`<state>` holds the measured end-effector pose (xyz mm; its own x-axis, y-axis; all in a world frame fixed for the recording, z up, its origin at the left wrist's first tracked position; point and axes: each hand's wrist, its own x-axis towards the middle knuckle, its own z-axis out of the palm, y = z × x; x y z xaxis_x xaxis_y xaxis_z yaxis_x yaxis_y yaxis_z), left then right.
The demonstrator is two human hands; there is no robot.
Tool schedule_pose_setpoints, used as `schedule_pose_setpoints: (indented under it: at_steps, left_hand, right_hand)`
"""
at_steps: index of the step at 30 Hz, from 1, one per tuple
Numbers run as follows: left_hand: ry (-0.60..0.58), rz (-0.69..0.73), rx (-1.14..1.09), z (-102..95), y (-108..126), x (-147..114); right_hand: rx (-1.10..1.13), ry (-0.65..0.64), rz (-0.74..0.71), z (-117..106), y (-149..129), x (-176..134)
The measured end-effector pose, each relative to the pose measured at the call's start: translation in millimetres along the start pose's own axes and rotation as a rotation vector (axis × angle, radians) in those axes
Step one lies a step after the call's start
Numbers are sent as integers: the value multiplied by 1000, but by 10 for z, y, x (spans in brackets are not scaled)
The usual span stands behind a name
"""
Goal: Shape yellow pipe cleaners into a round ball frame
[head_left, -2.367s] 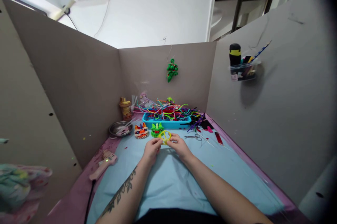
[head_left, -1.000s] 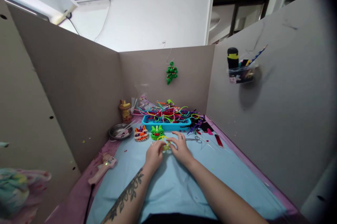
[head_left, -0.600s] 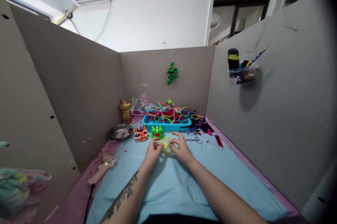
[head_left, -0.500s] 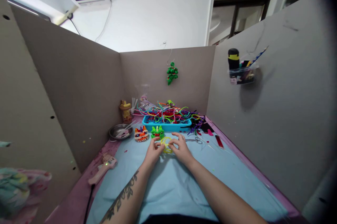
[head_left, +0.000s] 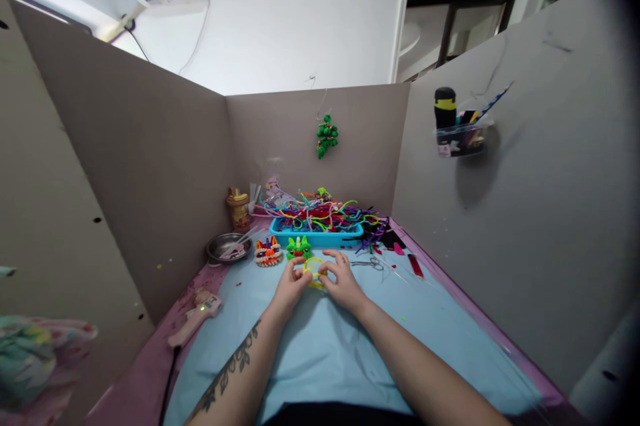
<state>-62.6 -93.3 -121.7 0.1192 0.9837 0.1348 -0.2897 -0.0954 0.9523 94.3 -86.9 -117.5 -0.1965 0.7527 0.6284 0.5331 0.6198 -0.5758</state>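
Observation:
Between my two hands is a yellow frame of bent pipe cleaner (head_left: 315, 265), looped into a rounded open shape. My left hand (head_left: 291, 285) pinches its left side between thumb and fingers. On the right side, my right hand (head_left: 341, 281) grips it the same way, with the upper fingers raised. Just behind the frame sits a green pipe-cleaner animal head (head_left: 299, 248) with small horns. Beside that, to the left, stands an orange and white pipe-cleaner head (head_left: 269, 252). A pair of scissors (head_left: 373, 263) lies to the right of my right hand.
A blue tray (head_left: 320, 239) heaped with colourful pipe cleaners stands at the back. On the left are a metal bowl (head_left: 220, 249), a cup (head_left: 238, 209) and a pink glue gun (head_left: 193, 323) with its cord. Grey partitions enclose three sides; a holder (head_left: 460, 141) hangs on the right one.
Both hands keep their pinch on the yellow frame, which has tilted slightly. The whole view has shifted a little; the things on the table stay where they were.

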Motion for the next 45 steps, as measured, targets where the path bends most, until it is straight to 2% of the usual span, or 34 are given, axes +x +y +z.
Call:
schedule_pose_setpoints:
  at_steps: [5,13,21,23,27,29,33,36,39,42,45]
  left_hand:
    - [46,-17,44,16,0,1]
    - [72,90,111,38,8,7]
    - [29,96,199,65,18,-18]
    - [87,133,223,52,18,-5]
    - [290,228,268,-20,8,43]
    - [285,188,264,-38,-1,55]
    - [164,80,221,14,-11,37]
    - [116,41,171,53,-12,26]
    - [129,6,96,35,-5,34]
    - [198,-36,38,-19,22,38]
    - [265,-73,-23,-68,60,29]
  right_hand:
    - [-5,-15,-34,24,7,-6]
    - [-11,24,-3,16,13,-5]
    - [-2,-44,-21,32,1,-6]
    - [20,-26,-6,43,16,-1]
    - [115,29,107,50,75,24]
    - [160,45,163,51,106,38]
    - [184,79,200,60,115,41]
    - [184,22,181,76,67,20]
    - [210,-6,175,63,24,16]
    - [302,88,243,-32,51,64]
    - [433,258,334,-220,154,145]
